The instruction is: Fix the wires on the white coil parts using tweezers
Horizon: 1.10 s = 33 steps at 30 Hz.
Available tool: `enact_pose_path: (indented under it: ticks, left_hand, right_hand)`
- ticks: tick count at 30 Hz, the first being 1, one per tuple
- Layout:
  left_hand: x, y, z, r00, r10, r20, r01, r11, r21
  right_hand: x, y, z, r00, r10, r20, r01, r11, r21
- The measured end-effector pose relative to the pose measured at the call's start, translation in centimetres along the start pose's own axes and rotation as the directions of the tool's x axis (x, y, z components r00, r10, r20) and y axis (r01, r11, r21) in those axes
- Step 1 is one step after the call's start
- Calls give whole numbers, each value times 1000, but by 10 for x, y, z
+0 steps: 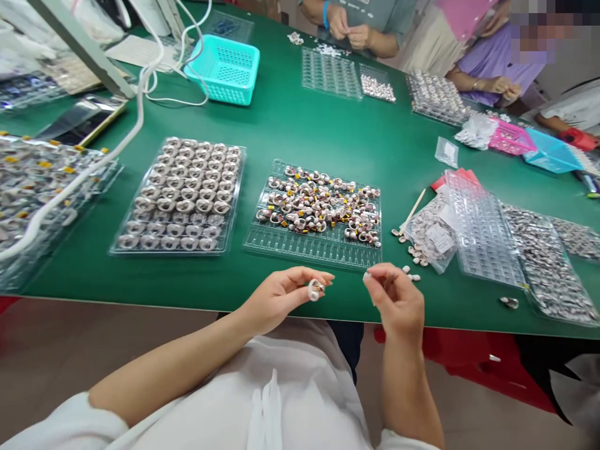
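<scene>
My left hand [281, 295] is closed in a pinch on a small white ring-shaped part [314, 290] with a darker, yellowish bit inside its loop. To its right, my right hand [394, 294] pinches a small white piece [367, 275], mostly covered by the fingertips. The hands are apart, above the table's near edge. Just beyond them lies a clear plastic tray [309, 247] heaped with similar ring-shaped parts [323, 203] showing yellow tabs. Several small white pieces [411, 274] lie loose beside my right hand.
A tray of white ring parts in rows [187, 181] stands left on the green table [300, 128]. A turquoise basket [244, 94] and white cable [140, 112] lie beyond. Right are a bag of small pieces [434, 231] and filled trays [553, 269]. Co-workers' hands [349, 28] work opposite.
</scene>
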State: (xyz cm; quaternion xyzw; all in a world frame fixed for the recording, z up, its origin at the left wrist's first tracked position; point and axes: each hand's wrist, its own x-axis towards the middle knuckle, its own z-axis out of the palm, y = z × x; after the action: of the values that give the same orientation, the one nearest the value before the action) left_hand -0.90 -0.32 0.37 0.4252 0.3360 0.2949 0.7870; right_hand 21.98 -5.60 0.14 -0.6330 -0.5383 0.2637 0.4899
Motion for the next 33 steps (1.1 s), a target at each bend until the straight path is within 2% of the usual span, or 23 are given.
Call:
enact_pose_path:
  ticks: [2,3,5,7,12,17,22,25,30,33]
  left_hand:
    - [-2,-1,7,997,29,78,-23,996,-83]
    - [-4,-2,10,993,46,109,-35,994,-106]
    - [-9,-2,13,987,90,132,-75,991,-112]
    - [-15,-2,11,982,137,127,-132,990,-47]
    - [-26,2,0,955,260,143,-288,925,249]
    - [-27,7,-2,920,343,188,-391,828,401]
    - [-23,2,-1,922,342,181,-387,835,392]
    - [-21,-2,-2,924,345,163,-381,860,341]
    - [-20,-1,-4,944,325,60,-329,905,269]
    - [-19,1,-4,948,318,30,-315,917,245]
  right_hand:
    - [-21,-8,27,997,-79,19,75,982,173]
    - [-28,-10,39,994,-106,-17,107,973,206]
    - [-36,-9,57,983,-132,-124,153,974,170]
    - [-40,-6,66,969,-163,-186,180,980,80]
    - [-42,0,65,957,-256,-135,259,966,10]
    - [-42,0,65,955,-271,-121,276,961,18]
    - [-42,-1,66,954,-278,-113,278,960,-14]
    - [-42,-1,64,964,-248,-93,252,967,35]
    - [-43,-3,56,994,-105,-32,109,973,201]
    - [-41,-6,53,999,-38,5,35,969,246]
